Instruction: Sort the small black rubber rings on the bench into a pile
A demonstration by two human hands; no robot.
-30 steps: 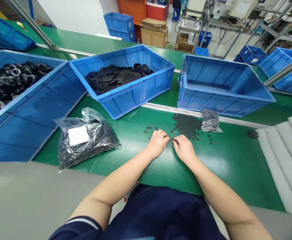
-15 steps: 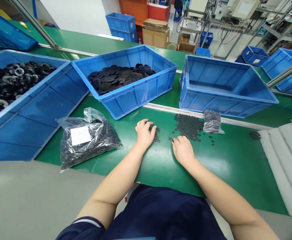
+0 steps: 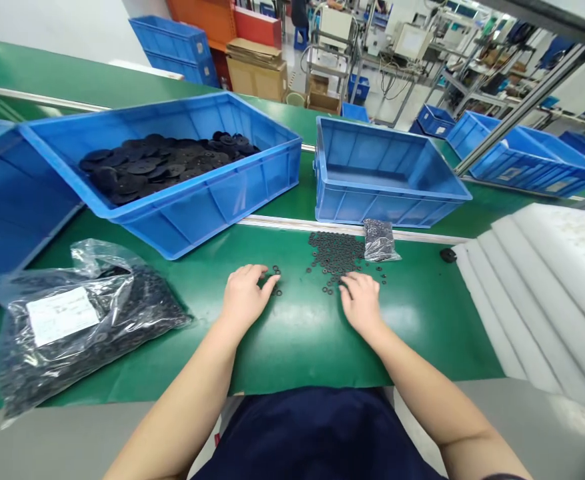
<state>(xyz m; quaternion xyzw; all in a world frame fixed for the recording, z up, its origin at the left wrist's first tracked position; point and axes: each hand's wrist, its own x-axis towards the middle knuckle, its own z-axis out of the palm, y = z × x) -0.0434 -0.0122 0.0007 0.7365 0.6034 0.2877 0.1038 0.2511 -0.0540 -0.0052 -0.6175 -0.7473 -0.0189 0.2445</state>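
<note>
My left hand (image 3: 247, 293) rests on the green tabletop, thumb and fingers apart, curved beside a few small black rings (image 3: 277, 271). Some of those rings are partly hidden by its fingers. At the near edge of a spread pile of small black rings (image 3: 339, 250), my right hand (image 3: 361, 300) has its fingers curled down. A dark bit, apparently one ring, shows between its thumb and index finger. Two or three loose rings (image 3: 327, 290) lie just left of that hand. Behind the pile's right side sits a small clear bag of dark parts (image 3: 379, 240).
A large clear bag of black parts (image 3: 122, 327) with a white label lies at left. Behind stand a blue bin of black discs (image 3: 207, 207) and another blue bin (image 3: 392, 203). White foam sheets (image 3: 517, 300) are stacked at right, beside a black round part (image 3: 447, 255).
The view has shifted right and closer. My right hand has moved rightward along the pile's near edge, with loose rings now left of it. My left hand stays by the small group, its thumb apart.
</note>
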